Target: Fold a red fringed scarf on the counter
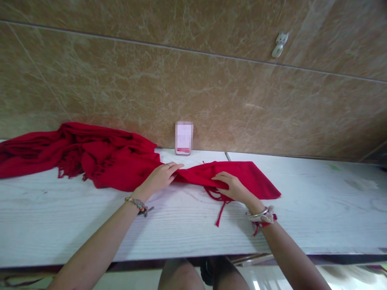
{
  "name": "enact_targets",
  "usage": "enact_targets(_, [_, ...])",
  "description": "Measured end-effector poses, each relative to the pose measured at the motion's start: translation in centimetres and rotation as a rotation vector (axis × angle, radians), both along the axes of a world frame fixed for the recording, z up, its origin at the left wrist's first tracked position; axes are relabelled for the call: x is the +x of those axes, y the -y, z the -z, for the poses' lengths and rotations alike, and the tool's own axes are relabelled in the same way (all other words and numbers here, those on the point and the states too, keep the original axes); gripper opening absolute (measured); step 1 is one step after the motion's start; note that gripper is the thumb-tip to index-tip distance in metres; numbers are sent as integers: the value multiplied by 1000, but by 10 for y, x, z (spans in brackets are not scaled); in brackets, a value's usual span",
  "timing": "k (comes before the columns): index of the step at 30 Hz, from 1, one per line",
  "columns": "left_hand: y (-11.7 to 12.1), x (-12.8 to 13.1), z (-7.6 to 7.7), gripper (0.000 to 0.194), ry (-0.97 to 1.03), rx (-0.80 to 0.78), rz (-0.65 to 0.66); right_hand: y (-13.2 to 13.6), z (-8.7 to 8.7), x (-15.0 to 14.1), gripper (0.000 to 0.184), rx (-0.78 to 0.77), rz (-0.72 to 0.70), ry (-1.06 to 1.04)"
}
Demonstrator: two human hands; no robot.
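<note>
From where I stand I count two bare hands, both lowered onto one long spread of red cloth (240,177). The left hand (160,177) is partly closed, its thumb and fingers pinching the cloth at a narrow stretch near the middle; one ring (169,165) sits on a finger. The right hand (231,187) is loosely curled, with the near edge of the cloth between its fingers and thumb. Several thin red cords (221,211) hang just below it, too tangled to number.

One beaded bracelet (139,204) circles the left wrist. On the right are a metal bangle (255,214), a pale band (267,216) and a red string (256,228).

Right of the hands the cloth lies flat to a pointed corner; to their left it swells into a crumpled heap with fringe (71,169). I can't tell whether it is all one piece.

All this lies on one pale, wood-grained worktop (169,233), with one seam showing behind the cloth. One small pale panel (184,137), its face blurred, stands upright against the wall (121,84), which is brown veined tile. High on the right, one white cat-shaped hook (280,44) is fixed there. Two knees (181,276) show below the front edge, above a shiny floor (134,280).
</note>
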State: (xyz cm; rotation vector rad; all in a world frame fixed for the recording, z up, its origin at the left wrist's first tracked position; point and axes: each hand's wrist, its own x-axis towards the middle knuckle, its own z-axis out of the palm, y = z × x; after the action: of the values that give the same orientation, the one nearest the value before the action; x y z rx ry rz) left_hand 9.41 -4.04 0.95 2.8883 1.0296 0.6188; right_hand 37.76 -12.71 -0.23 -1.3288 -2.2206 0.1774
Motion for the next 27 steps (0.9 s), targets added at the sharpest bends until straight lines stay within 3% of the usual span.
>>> enact_targets(6, [-3,3,2,39,-50,104,-38,-10,5,14,26,-17,159,-157])
enact_targets(12, [8,13,-1,28,-99,114,117,-13,8,16,22,-12,218,-227])
enact_targets(15, [10,18,0,35,-146,98,105,-13,7,16,23,-17,230,-223])
enact_targets(22, [-4,17,8,33,-56,27,-42,-6,3,11,35,44,82,-47])
enact_targets(27, [-8,14,11,30,16,18,-6,2,-3,2,40,123,83,157])
